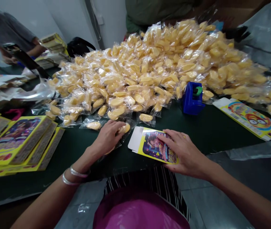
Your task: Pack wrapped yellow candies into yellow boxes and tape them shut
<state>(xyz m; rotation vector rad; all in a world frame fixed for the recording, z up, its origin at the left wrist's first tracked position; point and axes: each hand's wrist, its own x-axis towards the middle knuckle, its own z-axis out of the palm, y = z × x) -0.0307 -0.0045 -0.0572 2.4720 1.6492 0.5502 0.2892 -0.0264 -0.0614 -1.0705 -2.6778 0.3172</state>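
Note:
My left hand (109, 135) closes its fingers around a yellow oval piece in a clear wrapper (125, 128), low over the dark green table. Part of another wrapped piece shows beneath that hand. On the right, my right hand (184, 151) grips a yellow printed carton (153, 144) near the table's front edge. The carton's white end flap points left and stands open; its inside is hidden. Just beyond both hands lie single wrapped pieces (146, 118), in front of a large heap of the same wrapped yellow pieces (135, 73).
Filled-looking yellow boxes (18, 140) are stacked at left. A blue tape dispenser (193, 100) stands right of centre, near flat printed cartons (252, 117). A person in a grey shirt (11, 28) is at the far left, beside more stacked boxes (53, 44).

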